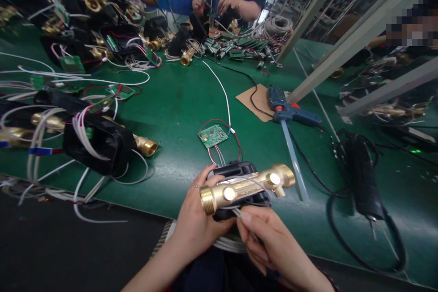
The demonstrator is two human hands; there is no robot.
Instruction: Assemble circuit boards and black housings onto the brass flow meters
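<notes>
My left hand (195, 221) is wrapped round a brass meter body (244, 187) that sits on a black plastic housing (236, 171), held just above the table's near edge. My right hand (270, 242) pinches thin white wires (239, 212) under the brass body. Red and white wires run from the housing up to a small green circuit board (212, 135) lying on the green table (178, 100).
Several finished brass-and-black units with white cables (96, 139) crowd the left side. A blue glue gun (290, 112) lies on cardboard at the right, and a black tool with a thick cable (362, 178) beyond it. Other people's hands (219, 4) work at the far end among circuit boards.
</notes>
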